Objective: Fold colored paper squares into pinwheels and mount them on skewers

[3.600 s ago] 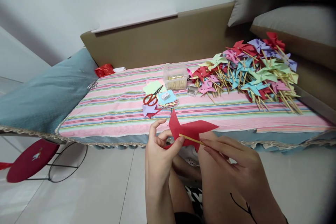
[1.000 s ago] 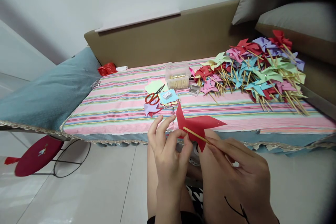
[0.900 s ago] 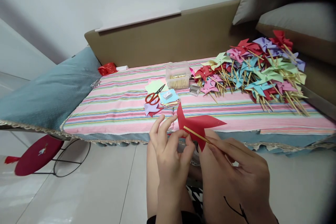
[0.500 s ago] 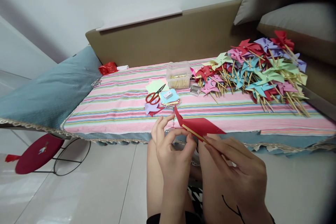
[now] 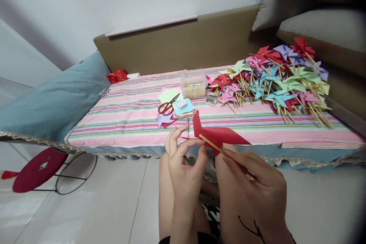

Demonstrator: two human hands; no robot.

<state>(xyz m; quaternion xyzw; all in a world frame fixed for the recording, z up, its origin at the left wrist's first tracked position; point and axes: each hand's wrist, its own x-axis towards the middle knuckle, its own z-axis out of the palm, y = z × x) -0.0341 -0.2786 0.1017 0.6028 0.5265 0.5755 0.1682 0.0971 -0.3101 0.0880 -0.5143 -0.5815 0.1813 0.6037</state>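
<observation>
Above my lap a red paper pinwheel (image 5: 220, 135) is held with its back and its wooden stick (image 5: 212, 145) toward me. My right hand (image 5: 254, 183) is closed on the stick, thumb and fingers along its lower part. My left hand (image 5: 185, 160) pinches thumb and forefinger together right at the stick's upper end, behind the pinwheel's middle; whatever lies between those fingertips is too small to make out. Its other fingers are raised and curved, beside the paper. Just beyond are red-handled scissors (image 5: 168, 105), a stack of coloured paper (image 5: 185, 107) and a purple paper piece (image 5: 164, 119).
A clear plastic box (image 5: 194, 84) of sticks and a small open box (image 5: 211, 100) stand on the striped cloth (image 5: 126, 118). Finished pinwheels (image 5: 274, 80) are piled at the right. A red bag (image 5: 117, 76) lies at the far left; a red stool (image 5: 40, 169) stands on the floor.
The pinwheel has tilted slightly, showing more of the stick and the red paper behind it. My left thumb and forefinger have shifted a little at the stick's end.
</observation>
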